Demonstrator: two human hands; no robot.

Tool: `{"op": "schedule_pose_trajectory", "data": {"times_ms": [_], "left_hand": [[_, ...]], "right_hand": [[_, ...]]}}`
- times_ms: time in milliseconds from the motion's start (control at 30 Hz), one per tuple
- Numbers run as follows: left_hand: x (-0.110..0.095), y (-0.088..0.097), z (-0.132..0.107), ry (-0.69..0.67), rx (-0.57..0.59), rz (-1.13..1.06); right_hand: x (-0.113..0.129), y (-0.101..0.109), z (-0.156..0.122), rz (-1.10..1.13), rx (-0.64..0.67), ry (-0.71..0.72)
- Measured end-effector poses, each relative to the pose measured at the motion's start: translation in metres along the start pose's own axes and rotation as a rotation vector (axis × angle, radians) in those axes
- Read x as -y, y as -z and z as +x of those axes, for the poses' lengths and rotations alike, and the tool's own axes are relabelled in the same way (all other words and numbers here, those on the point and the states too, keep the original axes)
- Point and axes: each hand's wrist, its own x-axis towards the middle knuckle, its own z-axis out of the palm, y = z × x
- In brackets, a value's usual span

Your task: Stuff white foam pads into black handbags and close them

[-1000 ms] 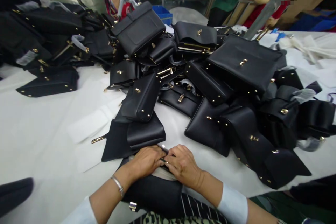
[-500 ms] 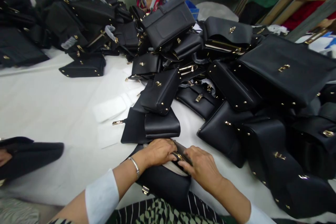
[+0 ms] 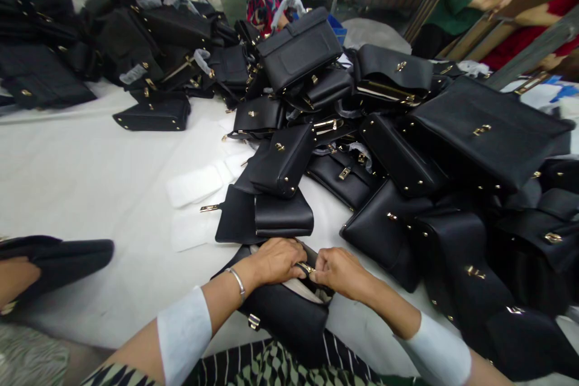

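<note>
A black handbag (image 3: 284, 313) lies against my body at the near table edge, its top open with pale stuffing showing. My left hand (image 3: 275, 260) is closed over the bag's top edge, a silver bangle on the wrist. My right hand (image 3: 339, 271) pinches a small gold clasp (image 3: 306, 267) at the bag's opening. Both hands touch each other over the clasp. Just beyond them lies a folded black bag (image 3: 265, 217) with a gold bar at its left end.
A big heap of black handbags with gold fittings (image 3: 407, 132) covers the white table (image 3: 90, 175) at middle and right, more at far left. White foam pads (image 3: 194, 184) lie left of centre. A dark bag (image 3: 58, 259) sits near left. People stand behind the table.
My right hand has slid left and closed on the gold clasp, and the bag's top has opened a little. The view has shifted slightly.
</note>
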Motion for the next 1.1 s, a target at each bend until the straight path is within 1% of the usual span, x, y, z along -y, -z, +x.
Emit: {"op": "schedule_pose_trajectory", "data": {"times_ms": [67, 167, 267, 367, 500, 567, 633, 700, 767, 800, 867, 933, 1000, 1067, 1100], "left_hand": [[0.000, -0.001, -0.001, 0.002, -0.016, 0.005], [-0.002, -0.002, -0.002, 0.016, -0.034, 0.022], [-0.002, -0.003, -0.002, 0.022, -0.032, 0.025], [-0.001, -0.004, -0.002, 0.021, -0.036, 0.018], [-0.004, -0.006, -0.005, 0.031, -0.051, 0.050], [-0.009, -0.006, -0.011, 0.021, -0.053, 0.102], [-0.016, -0.003, -0.018, -0.008, -0.064, 0.133], [-0.024, 0.004, -0.026, -0.033, -0.093, 0.108], [-0.031, 0.015, -0.034, -0.042, -0.169, 0.061], [-0.033, 0.020, -0.037, -0.037, -0.231, 0.043], [-0.033, 0.032, -0.044, 0.014, -0.402, -0.007], [-0.028, 0.043, -0.049, 0.142, -0.588, -0.126], [-0.019, 0.050, -0.053, 0.343, -0.726, -0.312], [-0.008, 0.056, -0.055, 0.529, -0.804, -0.525], [-0.003, 0.058, -0.055, 0.596, -0.832, -0.640]], "right_hand": [[0.003, 0.001, 0.000, -0.015, -0.001, -0.003], [0.001, -0.003, -0.005, -0.076, -0.045, -0.007], [-0.008, -0.011, -0.013, -0.135, -0.072, -0.041], [-0.021, -0.015, -0.022, -0.133, -0.071, -0.079], [-0.030, -0.014, -0.032, -0.105, -0.038, -0.112], [-0.032, -0.010, -0.033, -0.122, -0.094, -0.075], [-0.034, -0.005, -0.029, -0.073, -0.211, -0.002], [-0.033, 0.001, -0.019, 0.120, -0.308, 0.071], [-0.028, 0.009, -0.001, 0.400, -0.361, 0.116], [-0.022, 0.015, 0.010, 0.543, -0.387, 0.133], [-0.005, 0.030, 0.035, 0.799, -0.446, 0.145], [0.019, 0.048, 0.062, 1.022, -0.494, 0.129], [0.047, 0.064, 0.089, 1.220, -0.525, 0.090], [0.073, 0.075, 0.115, 1.345, -0.554, 0.060], [0.084, 0.077, 0.127, 1.381, -0.565, 0.049]]}}
